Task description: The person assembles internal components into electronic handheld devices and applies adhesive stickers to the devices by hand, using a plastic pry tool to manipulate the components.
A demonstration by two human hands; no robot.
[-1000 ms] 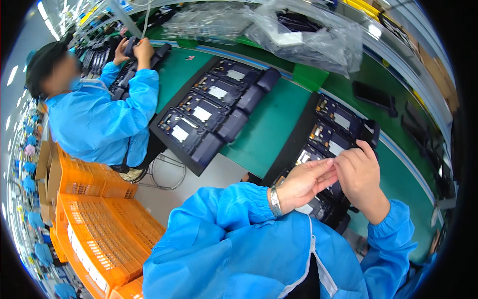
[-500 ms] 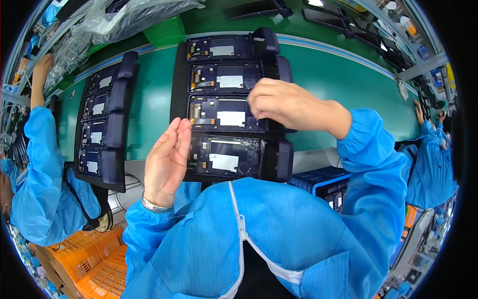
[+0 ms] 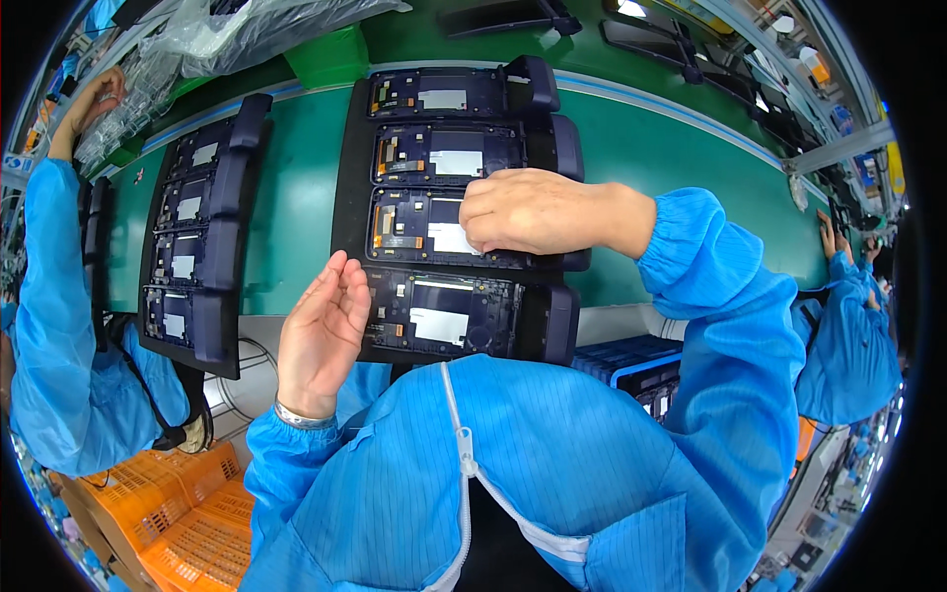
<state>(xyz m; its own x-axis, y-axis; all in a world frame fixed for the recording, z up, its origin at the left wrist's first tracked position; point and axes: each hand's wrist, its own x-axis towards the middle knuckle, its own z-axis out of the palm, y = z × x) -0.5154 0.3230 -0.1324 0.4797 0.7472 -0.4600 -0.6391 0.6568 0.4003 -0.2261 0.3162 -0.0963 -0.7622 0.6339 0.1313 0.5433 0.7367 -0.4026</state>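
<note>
My right hand reaches over the third dark device housing from the back, its fingers curled together and pointing down into it. Whatever lies between those fingertips is hidden. My left hand is held up with straight fingers and a bare palm, just left of the nearest housing. That housing carries a pale rectangular plate inside. Beyond my right hand are a second housing and the farthest housing. All of them lie in a column on a black board.
Another black board with several similar housings lies to the left on the green bench. Clear plastic bags are piled at the back left. Below stand orange crates and a blue crate. Co-workers' arms show at both sides.
My right hand has shifted left across the third housing, nearer its pale plate. My left hand has dropped slightly and stays open. The co-worker's arm at the left has moved a little.
</note>
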